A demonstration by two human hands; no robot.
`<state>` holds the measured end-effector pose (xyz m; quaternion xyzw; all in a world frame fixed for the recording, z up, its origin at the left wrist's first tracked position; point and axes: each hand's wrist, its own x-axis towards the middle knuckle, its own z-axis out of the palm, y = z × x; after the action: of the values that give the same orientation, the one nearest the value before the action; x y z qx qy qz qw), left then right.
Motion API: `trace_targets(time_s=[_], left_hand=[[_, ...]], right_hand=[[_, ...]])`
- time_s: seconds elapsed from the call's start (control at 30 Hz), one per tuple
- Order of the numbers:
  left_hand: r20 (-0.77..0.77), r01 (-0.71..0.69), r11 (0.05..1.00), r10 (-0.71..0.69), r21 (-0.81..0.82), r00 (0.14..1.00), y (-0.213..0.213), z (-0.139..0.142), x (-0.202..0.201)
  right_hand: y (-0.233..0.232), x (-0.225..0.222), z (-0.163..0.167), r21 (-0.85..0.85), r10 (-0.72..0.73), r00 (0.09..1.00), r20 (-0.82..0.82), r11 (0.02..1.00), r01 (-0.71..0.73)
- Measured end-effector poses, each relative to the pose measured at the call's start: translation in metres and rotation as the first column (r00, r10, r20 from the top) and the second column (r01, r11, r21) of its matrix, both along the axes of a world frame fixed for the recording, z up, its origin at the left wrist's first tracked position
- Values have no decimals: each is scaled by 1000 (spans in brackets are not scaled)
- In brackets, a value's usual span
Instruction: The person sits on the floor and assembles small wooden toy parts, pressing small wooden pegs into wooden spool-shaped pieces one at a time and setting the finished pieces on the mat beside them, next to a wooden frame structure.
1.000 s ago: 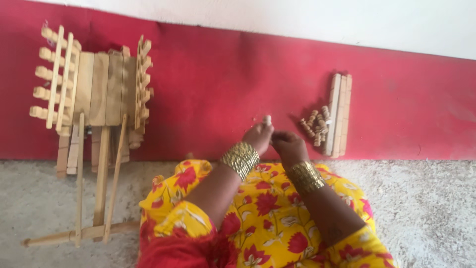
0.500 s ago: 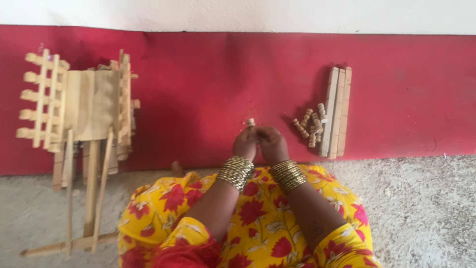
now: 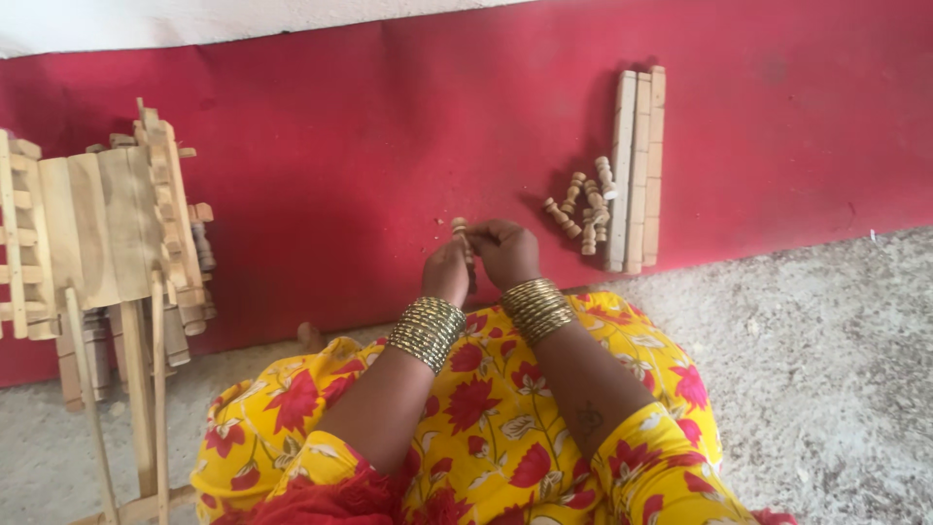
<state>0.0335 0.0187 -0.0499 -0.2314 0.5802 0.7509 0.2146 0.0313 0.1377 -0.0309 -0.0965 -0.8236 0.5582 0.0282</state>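
My left hand (image 3: 446, 273) and my right hand (image 3: 505, 251) meet over the red cloth (image 3: 369, 146), both closed on one small turned wooden peg (image 3: 461, 231) that sticks up between the fingers. Gold bangles ring both wrists. To the right of my hands lies a small heap of similar turned pegs (image 3: 583, 209) beside a bundle of flat wooden slats (image 3: 637, 165). My lap in yellow flowered fabric fills the lower middle.
A stack of assembled wooden frames and boards (image 3: 107, 228) lies at the left on the red cloth. Long thin wooden sticks (image 3: 155, 389) extend from it onto the grey gritty floor (image 3: 826, 369). A white wall edge runs along the top.
The view has swung, so the frame stack slid left and the slats shifted. My hands came together from slightly apart and stay on the peg.
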Motion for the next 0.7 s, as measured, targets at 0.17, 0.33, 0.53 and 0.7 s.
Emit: trace_targets(time_s=[0.17,0.33,0.53,0.7], left_hand=[[-190,37,991,-61,-129,980,5,-7,8],[-189,39,989,-65,-140,980,-1,0,10],[-201,141,983,-162,-113,966,-10,11,8],[-328,119,738,-432,-664,840,-22,31,7]], right_hand=[[-2,4,3,225,-17,991,-136,973,47],[6,-2,-7,-257,-3,997,74,966,22],[11,-11,-22,-379,23,999,25,925,-12],[22,-14,-18,-240,136,986,94,965,-110]])
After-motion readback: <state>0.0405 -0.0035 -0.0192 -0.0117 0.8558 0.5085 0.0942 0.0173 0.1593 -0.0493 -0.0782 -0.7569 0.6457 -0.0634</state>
